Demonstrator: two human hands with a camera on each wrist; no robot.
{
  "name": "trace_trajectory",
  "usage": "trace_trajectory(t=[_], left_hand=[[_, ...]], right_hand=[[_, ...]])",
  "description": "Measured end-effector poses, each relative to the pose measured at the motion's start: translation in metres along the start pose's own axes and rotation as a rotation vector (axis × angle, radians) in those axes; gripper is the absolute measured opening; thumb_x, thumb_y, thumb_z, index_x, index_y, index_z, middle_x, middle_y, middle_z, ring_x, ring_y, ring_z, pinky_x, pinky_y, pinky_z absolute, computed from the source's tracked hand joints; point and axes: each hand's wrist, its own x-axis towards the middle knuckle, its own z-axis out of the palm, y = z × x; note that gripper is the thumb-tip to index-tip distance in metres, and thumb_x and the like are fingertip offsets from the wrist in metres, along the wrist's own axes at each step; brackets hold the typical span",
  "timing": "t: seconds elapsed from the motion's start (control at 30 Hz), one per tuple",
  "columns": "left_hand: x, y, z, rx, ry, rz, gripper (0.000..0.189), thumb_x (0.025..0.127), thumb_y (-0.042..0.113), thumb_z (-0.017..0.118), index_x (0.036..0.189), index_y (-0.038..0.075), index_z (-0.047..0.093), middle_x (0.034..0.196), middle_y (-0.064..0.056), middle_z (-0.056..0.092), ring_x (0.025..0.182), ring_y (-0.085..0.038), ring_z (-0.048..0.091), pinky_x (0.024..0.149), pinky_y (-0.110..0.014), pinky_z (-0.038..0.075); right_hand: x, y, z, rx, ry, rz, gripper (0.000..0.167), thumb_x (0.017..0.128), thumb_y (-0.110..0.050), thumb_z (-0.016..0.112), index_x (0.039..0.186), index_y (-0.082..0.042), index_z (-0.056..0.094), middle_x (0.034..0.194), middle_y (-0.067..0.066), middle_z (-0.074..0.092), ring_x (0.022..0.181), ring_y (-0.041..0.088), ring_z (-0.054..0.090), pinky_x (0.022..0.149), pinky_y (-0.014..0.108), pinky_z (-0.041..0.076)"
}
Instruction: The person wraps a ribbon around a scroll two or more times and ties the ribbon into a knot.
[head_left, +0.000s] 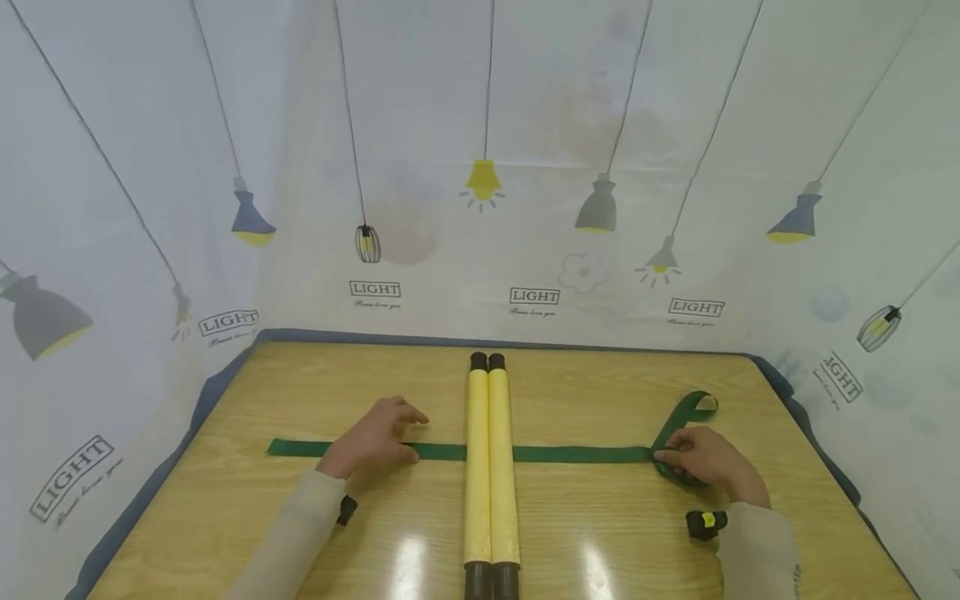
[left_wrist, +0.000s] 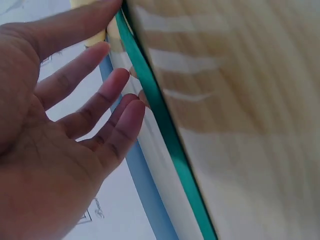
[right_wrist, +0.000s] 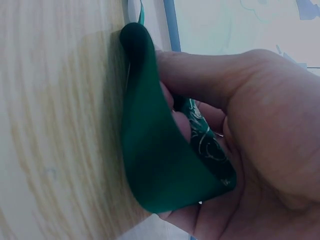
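A green ribbon [head_left: 585,454] runs sideways across the wooden table, passing under two yellow tubes [head_left: 491,467] with dark end caps that lie side by side. My right hand [head_left: 708,458] pinches the ribbon near its right part, where it doubles back into a loop. Close up in the right wrist view, the broad curl of ribbon [right_wrist: 150,140] bends around the thumb and fingers. Left of the tubes, my left hand [head_left: 375,437] hovers over the ribbon with fingers spread and loosely bent. The left wrist view shows its thumb tip right at the ribbon [left_wrist: 155,100].
The wooden table [head_left: 600,533] has a blue border along its edges. Behind and beside it hangs a white sheet [head_left: 435,100] printed with lamps. A black wrist camera [head_left: 707,525] sits by the right sleeve [head_left: 757,554].
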Motion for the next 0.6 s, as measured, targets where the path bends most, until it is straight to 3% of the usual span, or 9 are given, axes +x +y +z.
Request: trace_trajectory(t=[0.13,0.4,0.6], left_hand=[[-0.0080,-0.0046,-0.0031,0.011,0.006,-0.053,0.039,0.082,0.016,0.087,0.118,0.010,0.072,0.108,-0.002,0.060,0.106,-0.021,0.052,0.094,-0.043,0.050],[-0.0096,-0.0045,-0.0061,0.038,-0.022,-0.090,0.014,0.086,0.016,0.084,0.087,0.016,0.070,0.095,0.000,0.059,0.098,-0.020,0.052,0.090,-0.041,0.049],[-0.0126,-0.0013,-0.0081,-0.036,-0.056,-0.092,0.017,0.088,0.010,0.081,0.089,0.011,0.064,0.089,-0.001,0.062,0.084,-0.016,0.056,0.077,-0.035,0.051]], right_hand=[[0.0003,-0.0016,0.0000,-0.008,-0.001,-0.001,0.028,0.100,-0.029,0.068,0.101,-0.001,0.068,0.081,0.003,0.066,0.074,0.018,0.058,0.066,0.033,0.047],[-0.0002,0.0007,0.0013,0.000,-0.010,0.025,0.029,0.100,-0.030,0.067,0.104,-0.001,0.068,0.083,0.003,0.067,0.076,0.018,0.059,0.068,0.032,0.048],[0.0013,0.0004,0.0000,-0.007,-0.016,0.004,0.029,0.100,-0.031,0.067,0.104,-0.002,0.068,0.083,0.003,0.067,0.076,0.018,0.059,0.067,0.033,0.047]])
